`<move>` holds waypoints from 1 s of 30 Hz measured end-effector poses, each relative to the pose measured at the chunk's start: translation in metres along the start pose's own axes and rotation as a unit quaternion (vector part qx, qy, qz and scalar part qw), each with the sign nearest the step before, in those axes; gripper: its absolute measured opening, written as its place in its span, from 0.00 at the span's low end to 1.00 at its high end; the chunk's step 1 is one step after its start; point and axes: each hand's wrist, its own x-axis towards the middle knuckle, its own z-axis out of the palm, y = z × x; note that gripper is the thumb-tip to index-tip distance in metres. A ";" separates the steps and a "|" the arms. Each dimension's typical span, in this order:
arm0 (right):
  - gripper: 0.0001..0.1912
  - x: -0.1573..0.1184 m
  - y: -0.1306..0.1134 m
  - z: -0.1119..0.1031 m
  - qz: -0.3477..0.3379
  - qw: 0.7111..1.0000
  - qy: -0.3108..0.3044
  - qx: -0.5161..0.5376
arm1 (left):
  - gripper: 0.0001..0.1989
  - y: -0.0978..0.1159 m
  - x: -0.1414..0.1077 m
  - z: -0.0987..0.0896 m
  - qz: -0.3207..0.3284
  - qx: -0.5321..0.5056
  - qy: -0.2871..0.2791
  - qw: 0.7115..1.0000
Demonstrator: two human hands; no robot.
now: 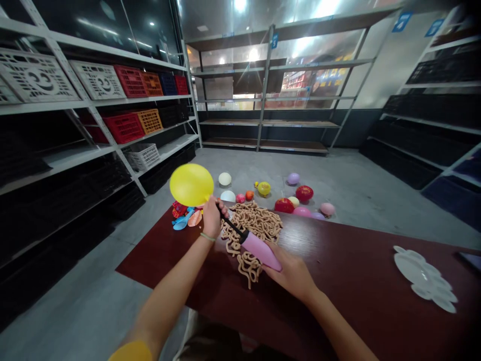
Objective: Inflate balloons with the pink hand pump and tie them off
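A partly filled yellow balloon [191, 184] stands out to the left of my left hand [212, 219]. My left hand is closed around the balloon's neck and the end of a black rod, though its fingers hide the joint. The rod runs down to the pink barrel of a hand balloon pump [259, 249], which my right hand [291, 273] grips. Under the pump lies a heap of tan, noodle-like long balloons [257, 220] on the dark red table [338, 271]. Flat, uninflated balloons [184, 219] in blue, red and orange lie left of my left hand.
Several inflated balloons [304, 193] rest on the grey floor beyond the table. A white cloud-shaped tray [424, 278] and a dark flat object [471, 259] lie at the table's right. Shelving with crates [126, 128] lines the left; more racks [265, 95] stand behind.
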 end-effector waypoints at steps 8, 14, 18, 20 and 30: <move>0.29 -0.003 0.008 -0.003 -0.019 0.999 0.034 -0.034 | 0.13 0.028 0.023 -0.003 0.023 -0.017 0.063 0.998; 0.28 -0.003 0.006 0.002 0.042 0.996 0.064 -0.038 | 0.13 -0.037 -0.025 0.031 -0.016 -0.030 0.006 0.999; 0.29 -0.002 0.007 0.001 0.043 0.997 0.057 -0.022 | 0.14 -0.057 -0.042 0.037 -0.019 -0.020 -0.024 0.999; 0.30 -0.003 0.008 0.000 0.022 0.998 0.048 -0.020 | 0.13 -0.050 -0.034 0.032 -0.022 -0.005 -0.025 0.999; 0.28 0.002 0.013 -0.006 -0.034 0.996 0.043 -0.070 | 0.11 0.035 0.044 0.003 0.037 -0.026 0.056 0.997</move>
